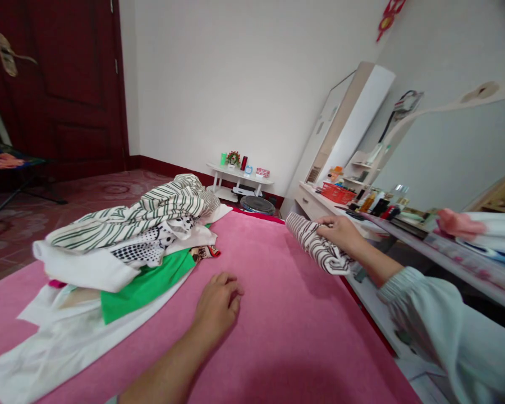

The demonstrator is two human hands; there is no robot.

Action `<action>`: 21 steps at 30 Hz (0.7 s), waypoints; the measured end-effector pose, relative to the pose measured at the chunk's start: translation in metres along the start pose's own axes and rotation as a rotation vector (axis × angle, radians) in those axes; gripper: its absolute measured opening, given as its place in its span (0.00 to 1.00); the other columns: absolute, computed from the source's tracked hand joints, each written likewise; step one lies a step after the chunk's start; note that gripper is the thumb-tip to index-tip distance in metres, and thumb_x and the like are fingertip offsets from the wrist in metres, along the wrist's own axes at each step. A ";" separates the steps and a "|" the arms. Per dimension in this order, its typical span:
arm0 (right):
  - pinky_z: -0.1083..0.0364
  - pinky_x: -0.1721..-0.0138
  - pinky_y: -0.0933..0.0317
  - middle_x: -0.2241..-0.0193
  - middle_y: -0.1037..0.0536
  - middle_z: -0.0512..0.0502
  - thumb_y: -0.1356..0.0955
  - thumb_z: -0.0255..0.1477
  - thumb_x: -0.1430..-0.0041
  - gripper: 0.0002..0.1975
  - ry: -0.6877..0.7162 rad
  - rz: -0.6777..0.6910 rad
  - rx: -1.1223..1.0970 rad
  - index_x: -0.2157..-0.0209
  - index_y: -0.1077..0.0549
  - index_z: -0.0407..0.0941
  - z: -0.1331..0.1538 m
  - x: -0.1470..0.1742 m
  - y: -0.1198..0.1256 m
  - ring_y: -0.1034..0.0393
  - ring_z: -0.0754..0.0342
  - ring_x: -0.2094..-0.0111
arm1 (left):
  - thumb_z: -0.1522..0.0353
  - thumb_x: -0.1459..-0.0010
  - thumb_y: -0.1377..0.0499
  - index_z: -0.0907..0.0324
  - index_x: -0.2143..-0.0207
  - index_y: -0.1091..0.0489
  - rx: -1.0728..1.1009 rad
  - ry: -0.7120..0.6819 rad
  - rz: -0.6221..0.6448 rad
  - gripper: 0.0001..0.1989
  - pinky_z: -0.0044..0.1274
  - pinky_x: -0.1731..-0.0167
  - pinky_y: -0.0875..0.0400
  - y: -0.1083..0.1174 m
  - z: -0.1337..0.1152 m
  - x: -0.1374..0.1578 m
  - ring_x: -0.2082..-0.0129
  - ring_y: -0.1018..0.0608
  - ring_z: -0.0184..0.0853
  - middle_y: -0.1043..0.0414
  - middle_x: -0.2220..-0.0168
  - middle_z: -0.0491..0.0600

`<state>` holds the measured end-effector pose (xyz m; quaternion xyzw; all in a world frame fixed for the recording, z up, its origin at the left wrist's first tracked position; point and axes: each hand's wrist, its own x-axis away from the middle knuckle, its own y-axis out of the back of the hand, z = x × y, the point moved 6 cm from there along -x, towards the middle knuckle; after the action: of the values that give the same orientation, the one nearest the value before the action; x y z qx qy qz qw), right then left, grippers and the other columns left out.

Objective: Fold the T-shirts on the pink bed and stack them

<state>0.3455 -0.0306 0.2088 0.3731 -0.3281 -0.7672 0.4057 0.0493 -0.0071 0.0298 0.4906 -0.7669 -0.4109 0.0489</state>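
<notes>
My right hand (340,231) grips the upper side of a folded striped garment (313,242), white with dark brown stripes. The bundle is at the right edge of the pink-covered surface (265,314); whether it touches the cover is hard to tell. My left hand (219,300) is over the middle of the pink cover, fingers loosely bent, with nothing in it. Left of it lies a loose heap of clothes: a green-and-white striped garment (147,210) on top, a black-dotted white one (145,247), a green piece (149,289) and white pieces (42,353) beneath.
A white dressing table (311,209) with a mirror (463,151) runs along the right, bearing a red basket (338,192), bottles and folded cloth (492,227). Beyond the far edge are a low white stand (239,173) and a round dark device (257,204). A dark red door (63,84) is at left.
</notes>
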 end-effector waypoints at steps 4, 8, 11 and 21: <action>0.58 0.66 0.39 0.69 0.20 0.44 0.35 0.25 0.52 0.16 0.170 -0.148 0.350 0.62 0.21 0.40 -0.014 -0.063 0.005 0.28 0.51 0.67 | 0.76 0.49 0.44 0.54 0.66 0.25 0.017 0.013 -0.001 0.12 0.29 0.51 0.37 0.000 0.001 -0.001 0.52 0.31 0.37 0.31 0.55 0.49; 0.55 0.59 0.38 0.61 0.21 0.40 0.35 0.26 0.48 0.18 0.161 -0.224 0.510 0.57 0.22 0.41 -0.058 -0.097 -0.022 0.28 0.47 0.59 | 0.76 0.49 0.44 0.53 0.67 0.26 0.026 0.040 0.005 0.12 0.29 0.51 0.37 -0.001 0.001 -0.002 0.52 0.31 0.37 0.31 0.54 0.48; 0.55 0.55 0.39 0.56 0.22 0.39 0.37 0.26 0.45 0.19 0.005 -0.148 0.563 0.52 0.24 0.42 -0.107 -0.099 -0.068 0.29 0.46 0.55 | 0.77 0.50 0.44 0.53 0.68 0.26 0.031 0.061 0.004 0.12 0.29 0.52 0.37 0.000 0.001 -0.003 0.53 0.31 0.37 0.31 0.55 0.47; 0.55 0.59 0.37 0.60 0.21 0.37 0.40 0.33 0.39 0.19 -0.161 -0.044 0.486 0.55 0.23 0.41 -0.170 -0.085 -0.116 0.27 0.47 0.58 | 0.76 0.50 0.44 0.52 0.68 0.26 0.015 0.075 0.018 0.12 0.30 0.52 0.36 -0.003 0.004 -0.005 0.53 0.31 0.38 0.31 0.55 0.47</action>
<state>0.4780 0.0618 0.0553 0.4045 -0.5257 -0.7018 0.2598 0.0518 -0.0016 0.0272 0.4989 -0.7720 -0.3861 0.0775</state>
